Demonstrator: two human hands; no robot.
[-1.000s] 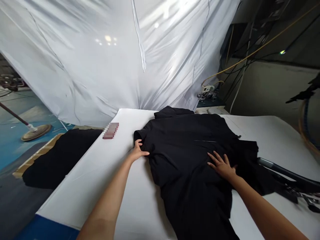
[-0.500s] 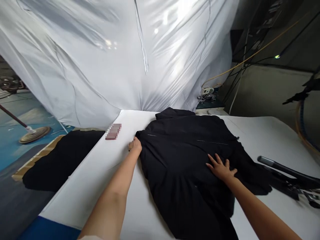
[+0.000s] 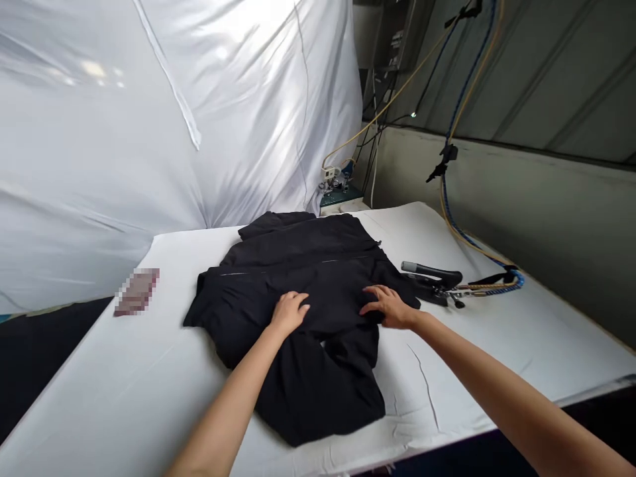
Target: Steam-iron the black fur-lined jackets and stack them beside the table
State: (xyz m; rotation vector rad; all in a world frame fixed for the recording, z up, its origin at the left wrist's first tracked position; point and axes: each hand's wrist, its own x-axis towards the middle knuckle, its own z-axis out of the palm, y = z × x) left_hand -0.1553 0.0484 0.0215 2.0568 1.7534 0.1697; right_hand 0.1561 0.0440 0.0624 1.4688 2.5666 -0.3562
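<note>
I find the black jacket (image 3: 328, 265) lying creased on the white surface (image 3: 124, 397), body toward the far side, one sleeve (image 3: 322, 397) extended to the near side. My left hand (image 3: 291, 311) is open, resting on the middle; my right hand (image 3: 390, 308) is open, fingers bent, at the right part. To the right lies a black-handled tool (image 3: 437, 273) on hoses (image 3: 457, 228), apparently a steam iron; a blurred reddish item (image 3: 138, 291) lies left. I judge the cloth soft, fairly light, prone to bunching, best held flat at the hem or seams
</note>
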